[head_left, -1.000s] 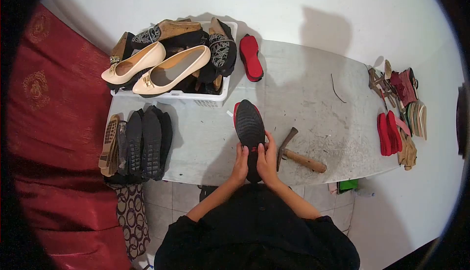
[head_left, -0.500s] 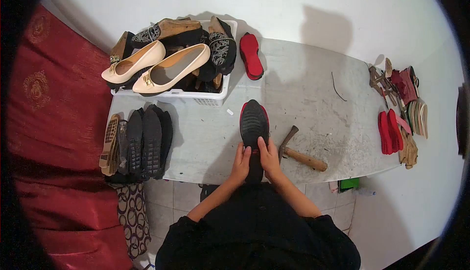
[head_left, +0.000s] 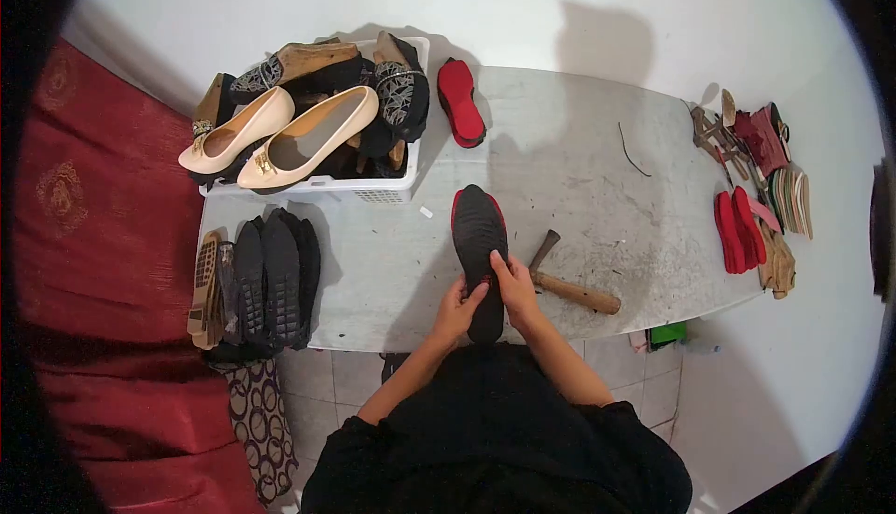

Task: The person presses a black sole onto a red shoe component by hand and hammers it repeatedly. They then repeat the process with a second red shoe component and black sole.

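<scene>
A black shoe sole (head_left: 479, 220) with a red edge points away from me over the front of the table, its ridged face up. My left hand (head_left: 455, 312) grips its left side, thumb on the surface. On the right side, my right hand (head_left: 515, 292) holds it in the same way, thumb flat near the middle. The fingers beneath the sole are hidden. Just right of my right hand lies a hammer (head_left: 577, 294) with a wooden handle. A red and black sole (head_left: 461, 104) rests farther back.
A white basket (head_left: 383, 193) holds cream shoes (head_left: 313, 141) and wooden lasts. Black soles (head_left: 280, 276) stand at the left. Red pieces (head_left: 735, 231), tools (head_left: 714, 141) and insoles (head_left: 791, 201) are at the right. A red curtain (head_left: 112, 281) hangs at left.
The view has shifted slightly. My left thumb has slid inward across the sole, and the sole tilts a little more to the left. Both hands still hold it.
</scene>
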Motion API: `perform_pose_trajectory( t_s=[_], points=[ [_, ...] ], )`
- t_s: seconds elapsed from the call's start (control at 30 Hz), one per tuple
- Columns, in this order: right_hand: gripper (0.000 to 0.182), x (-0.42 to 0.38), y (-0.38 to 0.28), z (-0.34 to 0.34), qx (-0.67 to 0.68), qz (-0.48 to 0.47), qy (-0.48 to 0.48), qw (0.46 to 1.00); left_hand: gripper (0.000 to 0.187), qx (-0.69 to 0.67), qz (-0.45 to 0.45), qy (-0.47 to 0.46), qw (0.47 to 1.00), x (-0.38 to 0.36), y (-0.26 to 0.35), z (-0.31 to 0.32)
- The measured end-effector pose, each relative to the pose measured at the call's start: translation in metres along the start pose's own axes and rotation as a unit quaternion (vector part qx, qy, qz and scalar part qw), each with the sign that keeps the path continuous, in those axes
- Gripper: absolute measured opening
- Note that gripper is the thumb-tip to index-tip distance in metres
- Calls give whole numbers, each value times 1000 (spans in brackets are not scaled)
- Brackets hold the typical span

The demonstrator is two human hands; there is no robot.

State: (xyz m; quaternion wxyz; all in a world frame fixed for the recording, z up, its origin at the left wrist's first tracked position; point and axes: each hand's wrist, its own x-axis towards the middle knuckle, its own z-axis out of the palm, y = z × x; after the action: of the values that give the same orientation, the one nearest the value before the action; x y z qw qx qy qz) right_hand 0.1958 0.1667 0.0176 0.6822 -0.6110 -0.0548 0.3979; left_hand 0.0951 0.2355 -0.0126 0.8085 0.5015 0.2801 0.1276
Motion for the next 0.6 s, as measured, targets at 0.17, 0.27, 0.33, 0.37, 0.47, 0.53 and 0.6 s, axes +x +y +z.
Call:
perform_pose_trajectory(
  t_s=[0.17,0.27,0.33,0.37,0.47,0.53,0.6],
  points=[
    [34,4,-1,-29,-91,-74,4,993,39,-15,-8,0,1000,-1,4,-3],
    [30,3,-6,-73,-184,-151,37,971,41,-39,-14,8,999,-2,5,-8],
    [29,-1,-5,-98,-391,-169,63,903,42,-56,-24,4,998,-1,5,-12],
    [29,-5,-3,-101,-391,-168,66,902,42,-57,-31,0,998,0,5,-13],
    [33,-21,-12,-95,-278,-86,55,955,43,-51,-37,-11,998,2,2,-11],
    [38,-20,-18,-68,-128,-72,15,989,44,-45,-37,-19,998,2,0,-5],
    [38,-7,-15,-50,-106,-74,11,992,44,-43,-28,-59,997,4,0,1]
  ],
)
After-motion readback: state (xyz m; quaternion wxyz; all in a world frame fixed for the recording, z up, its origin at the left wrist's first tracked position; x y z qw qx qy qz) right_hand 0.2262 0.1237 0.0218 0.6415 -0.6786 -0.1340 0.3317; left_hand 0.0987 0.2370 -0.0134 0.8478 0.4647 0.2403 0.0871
